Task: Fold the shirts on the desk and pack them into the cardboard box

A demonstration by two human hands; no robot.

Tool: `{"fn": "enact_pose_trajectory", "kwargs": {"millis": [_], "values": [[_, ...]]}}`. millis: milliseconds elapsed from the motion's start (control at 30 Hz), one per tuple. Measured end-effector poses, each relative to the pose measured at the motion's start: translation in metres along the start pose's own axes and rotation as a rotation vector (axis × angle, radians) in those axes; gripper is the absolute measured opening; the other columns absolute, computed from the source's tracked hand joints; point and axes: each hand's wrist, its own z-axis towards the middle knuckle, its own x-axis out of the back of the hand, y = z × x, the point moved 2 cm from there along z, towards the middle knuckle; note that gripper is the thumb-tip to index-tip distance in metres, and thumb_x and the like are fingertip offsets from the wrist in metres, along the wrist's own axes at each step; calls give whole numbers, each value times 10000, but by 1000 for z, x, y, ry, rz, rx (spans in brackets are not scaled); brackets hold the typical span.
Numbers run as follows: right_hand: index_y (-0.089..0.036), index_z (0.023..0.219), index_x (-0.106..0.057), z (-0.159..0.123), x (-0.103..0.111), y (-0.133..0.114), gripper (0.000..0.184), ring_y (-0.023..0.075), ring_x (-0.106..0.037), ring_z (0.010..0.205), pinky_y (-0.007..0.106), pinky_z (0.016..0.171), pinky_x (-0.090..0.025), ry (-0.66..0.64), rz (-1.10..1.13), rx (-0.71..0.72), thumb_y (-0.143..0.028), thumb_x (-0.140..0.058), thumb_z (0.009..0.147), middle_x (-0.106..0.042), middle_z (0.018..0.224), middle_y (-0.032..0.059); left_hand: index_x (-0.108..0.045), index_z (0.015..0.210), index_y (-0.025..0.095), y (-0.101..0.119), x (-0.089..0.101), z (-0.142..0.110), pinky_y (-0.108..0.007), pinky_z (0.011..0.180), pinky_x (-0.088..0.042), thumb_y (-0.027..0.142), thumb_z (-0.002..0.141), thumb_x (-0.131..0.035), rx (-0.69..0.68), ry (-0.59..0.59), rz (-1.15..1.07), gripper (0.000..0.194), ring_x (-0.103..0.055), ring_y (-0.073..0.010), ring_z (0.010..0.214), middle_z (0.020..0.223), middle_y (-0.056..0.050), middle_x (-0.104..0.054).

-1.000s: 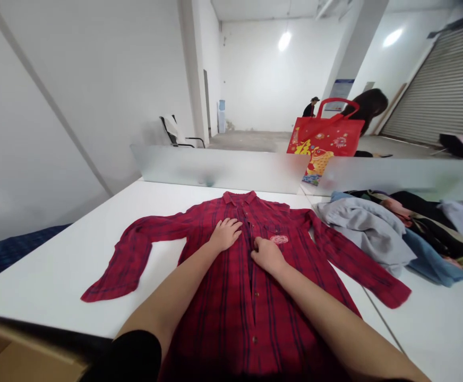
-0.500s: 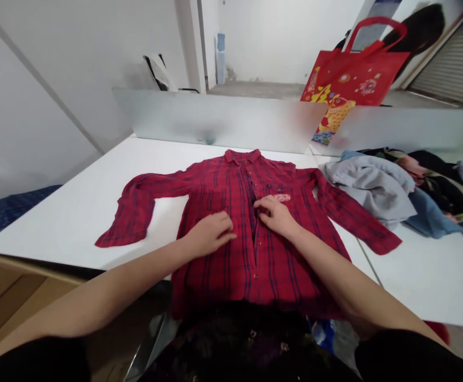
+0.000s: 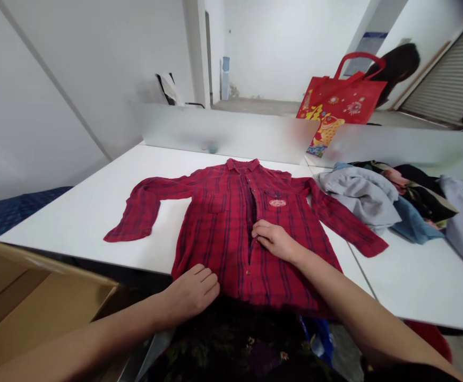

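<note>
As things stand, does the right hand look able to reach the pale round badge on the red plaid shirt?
Probably yes: the badge lies uncovered just beyond the right hand, with only shirt between.

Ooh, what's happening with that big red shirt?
Someone is handling a red plaid shirt that lies face up on a white table, sleeves out, with a gap down its front. The right hand touches the edge of that gap, fingers curled. The left hand is down by the shirt's bottom edge. More clothes lie heaped off to the right.
</note>
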Motion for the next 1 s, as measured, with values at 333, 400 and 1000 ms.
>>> {"fn": "enact_pose_trajectory", "kwargs": {"millis": [333,400,1000], "values": [[-203,1034,-661,29,3,19,403,168,-604,1112,321,1001,-453,-28,-26,-28,-10,-427,769,-649,1147,48,-562,908,176,-56,19,48,-331,776,-437,158,989,-357,300,16,-286,221,-536,-184,820,898,-44,-592],[-195,1028,-664,40,6,22,454,176,-607,1106,300,967,-464,-157,-173,-1,29,-417,719,-638,1153,57,-572,909,167,-85,11,84,-309,822,-451,143,985,-343,332,100,-384,243,-547,-176,877,926,-54,-589],[-167,991,-743,169,53,116,255,195,-663,982,242,849,-455,27,-477,-612,-232,-534,860,-737,1012,89,-714,928,205,-124,-53,199,-353,842,-468,557,892,-546,503,189,-668,392,-603,-216,924,956,-66,-654]]}}
